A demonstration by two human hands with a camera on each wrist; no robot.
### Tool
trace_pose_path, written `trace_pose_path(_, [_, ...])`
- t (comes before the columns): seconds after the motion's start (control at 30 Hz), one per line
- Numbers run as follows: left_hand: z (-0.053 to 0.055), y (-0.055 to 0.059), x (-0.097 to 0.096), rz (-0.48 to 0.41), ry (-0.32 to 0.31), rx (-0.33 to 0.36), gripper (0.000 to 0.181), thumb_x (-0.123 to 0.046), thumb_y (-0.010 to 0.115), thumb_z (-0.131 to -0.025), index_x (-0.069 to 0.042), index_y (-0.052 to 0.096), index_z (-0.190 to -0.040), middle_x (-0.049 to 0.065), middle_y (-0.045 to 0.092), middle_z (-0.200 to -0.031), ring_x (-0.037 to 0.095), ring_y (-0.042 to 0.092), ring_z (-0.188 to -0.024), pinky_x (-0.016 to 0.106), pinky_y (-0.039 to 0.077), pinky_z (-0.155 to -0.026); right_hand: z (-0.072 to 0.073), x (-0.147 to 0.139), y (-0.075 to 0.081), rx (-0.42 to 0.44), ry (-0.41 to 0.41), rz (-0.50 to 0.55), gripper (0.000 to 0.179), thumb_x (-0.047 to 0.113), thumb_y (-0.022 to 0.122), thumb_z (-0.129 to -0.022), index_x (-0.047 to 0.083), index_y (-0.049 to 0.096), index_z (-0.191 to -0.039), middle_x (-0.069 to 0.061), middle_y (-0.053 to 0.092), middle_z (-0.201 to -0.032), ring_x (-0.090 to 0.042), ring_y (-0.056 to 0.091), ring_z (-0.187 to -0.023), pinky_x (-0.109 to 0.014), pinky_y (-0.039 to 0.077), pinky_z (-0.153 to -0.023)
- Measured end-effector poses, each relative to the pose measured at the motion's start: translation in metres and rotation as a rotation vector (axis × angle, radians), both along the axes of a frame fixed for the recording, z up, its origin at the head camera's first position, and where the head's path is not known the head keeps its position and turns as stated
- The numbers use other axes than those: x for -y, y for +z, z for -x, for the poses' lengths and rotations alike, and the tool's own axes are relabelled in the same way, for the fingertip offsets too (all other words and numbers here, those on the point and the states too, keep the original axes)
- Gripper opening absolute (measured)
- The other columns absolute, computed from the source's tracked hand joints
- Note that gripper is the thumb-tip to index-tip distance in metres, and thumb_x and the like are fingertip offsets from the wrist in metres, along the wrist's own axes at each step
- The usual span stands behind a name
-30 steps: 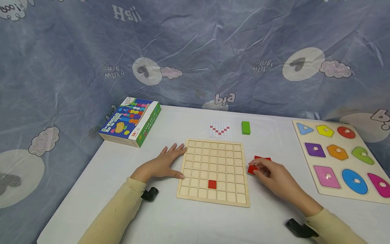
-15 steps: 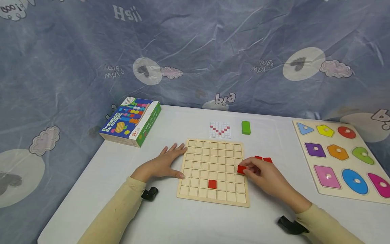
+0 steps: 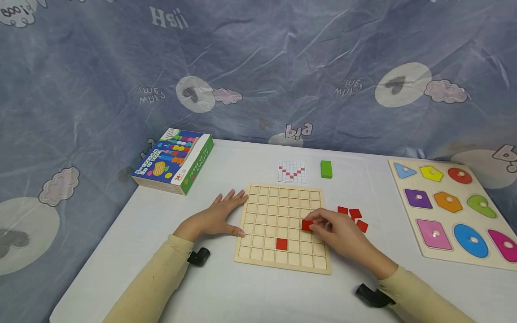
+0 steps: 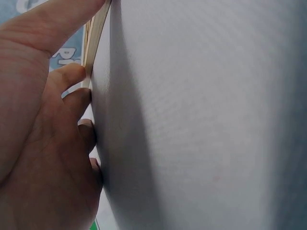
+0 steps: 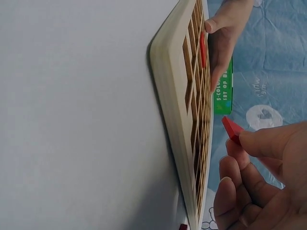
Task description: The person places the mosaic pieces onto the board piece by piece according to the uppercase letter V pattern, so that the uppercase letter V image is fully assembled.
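My right hand (image 3: 339, 231) pinches a red square tile (image 3: 307, 224) between thumb and fingertips, over the right part of the wooden grid board (image 3: 258, 260). In the right wrist view that tile (image 5: 231, 129) is held tilted above the board's surface. One other red tile (image 3: 281, 244) lies in a cell of the second row from the front. My left hand (image 3: 214, 217) rests at the board's left edge with fingers spread and straight, thumb touching the rim. The left wrist view shows the thumb (image 4: 62, 24) at the board's side.
Several loose red tiles (image 3: 355, 213) lie right of the board. Behind it are a small pattern card (image 3: 291, 172) with a red V and a green block (image 3: 326, 169). A boxed game (image 3: 173, 161) stands back left; a shape puzzle board (image 3: 438, 233) lies at right.
My right hand has lifted a red tile from the loose ones and carried it left over the board. The left hand has stayed at the board's edge.
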State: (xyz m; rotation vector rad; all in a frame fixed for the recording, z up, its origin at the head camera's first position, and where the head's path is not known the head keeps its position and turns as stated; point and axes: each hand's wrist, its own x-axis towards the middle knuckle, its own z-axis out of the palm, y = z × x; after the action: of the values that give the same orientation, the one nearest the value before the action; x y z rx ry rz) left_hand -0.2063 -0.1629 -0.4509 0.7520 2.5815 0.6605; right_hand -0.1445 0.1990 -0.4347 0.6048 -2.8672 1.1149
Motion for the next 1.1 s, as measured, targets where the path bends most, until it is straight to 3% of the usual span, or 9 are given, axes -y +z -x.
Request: trace_pose_path(1.1, [-0.001,0.002,-0.001,0.005,0.007,0.002,0.112,-0.052,0.084,-0.077,-0.017,0.023,-0.164,0.003,0.010,-0.171,0.029,-0.002,-0.157,0.051,-0.005,-0.125,0.007,0.052,-0.002,0.055,0.099,0.044,0.015,0.012,0.075,-0.093,0.024,0.073,-0.103,0.015,0.063,-0.081,-0.006,0.058,-0.075,-0.023,0.052,-0.069])
